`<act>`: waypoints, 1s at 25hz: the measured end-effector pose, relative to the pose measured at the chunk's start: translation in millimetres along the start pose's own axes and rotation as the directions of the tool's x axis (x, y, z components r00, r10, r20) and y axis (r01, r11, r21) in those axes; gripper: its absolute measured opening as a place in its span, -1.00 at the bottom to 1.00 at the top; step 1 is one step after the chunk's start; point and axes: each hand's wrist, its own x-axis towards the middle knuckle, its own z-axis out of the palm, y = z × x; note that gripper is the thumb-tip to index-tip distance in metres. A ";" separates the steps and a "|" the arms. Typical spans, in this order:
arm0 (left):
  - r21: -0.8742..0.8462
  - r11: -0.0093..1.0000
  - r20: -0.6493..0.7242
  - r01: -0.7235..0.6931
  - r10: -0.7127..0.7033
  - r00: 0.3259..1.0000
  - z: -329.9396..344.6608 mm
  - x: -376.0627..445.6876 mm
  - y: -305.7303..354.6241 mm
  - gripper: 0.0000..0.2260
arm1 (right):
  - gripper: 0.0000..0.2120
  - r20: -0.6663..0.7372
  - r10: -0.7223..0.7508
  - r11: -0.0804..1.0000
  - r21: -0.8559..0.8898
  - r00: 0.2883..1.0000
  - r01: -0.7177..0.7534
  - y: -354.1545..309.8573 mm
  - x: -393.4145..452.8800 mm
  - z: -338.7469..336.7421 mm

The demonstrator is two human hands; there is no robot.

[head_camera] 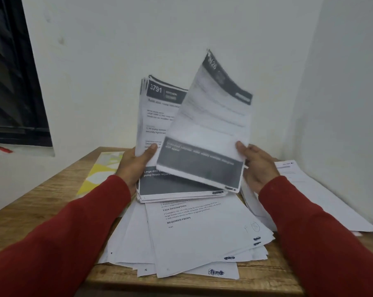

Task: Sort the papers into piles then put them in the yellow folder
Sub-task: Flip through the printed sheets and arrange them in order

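Evidently the person is partway through sorting, and the way each thing is held says as much. The left hand (138, 161) grips a sheaf (157, 116) upright off the surface (42, 202), thumb across the front near the lower edge and fingers behind, so the printed headers face the person and can be read at a glance. The right hand (256, 166) pinches one sheet (209, 133) by its right edge, thumb on the front; the sheet tilts across the front of the sheaf and is blurred, so I judge it is being peeled away to be looked at or laid off somewhere.

Below the hands lies a loose heap (194, 234) of papers, fanned and skewed, hanging slightly past the near edge. It looks like the unsorted stock, kept central so either hand can draw from it. To the right, near the wall, lies a flatter pile (305, 189), well apart from the heap; that spacing suits a sorted pile, though I cannot read what marks it out.

The yellow folder (102, 170) lies flat on the left, just beyond the left wrist and beside the heap. It appears closed, and no papers lie on it, so the filing step is not yet begun. Its place out to the side keeps it clear of the sorting.

A red pen (3, 149) lies on the sill by the dark window (12, 82).
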 end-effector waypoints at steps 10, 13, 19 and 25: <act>0.017 1.000 0.131 0.005 -0.007 0.991 7.9 -9.0 6.6 -0.77 | -0.75 -0.018 -0.111 0.979 -0.173 0.994 0.106 12.0 -0.5 5.1; -0.011 1.000 0.126 0.013 -0.011 0.992 8.0 -8.3 6.7 -0.71 | -0.79 -0.042 -0.148 0.975 -0.175 0.988 0.138 10.6 -1.1 5.8; -0.042 0.999 0.102 0.016 -0.011 0.995 6.5 -8.0 7.1 -0.73 | -0.79 0.041 -0.143 0.982 -0.117 0.989 0.147 11.0 -1.3 8.0; -0.059 0.998 0.085 0.030 -0.025 0.996 4.7 -7.6 9.2 -0.65 | -0.82 0.077 -0.174 0.979 -0.097 0.982 0.181 7.5 -5.1 11.7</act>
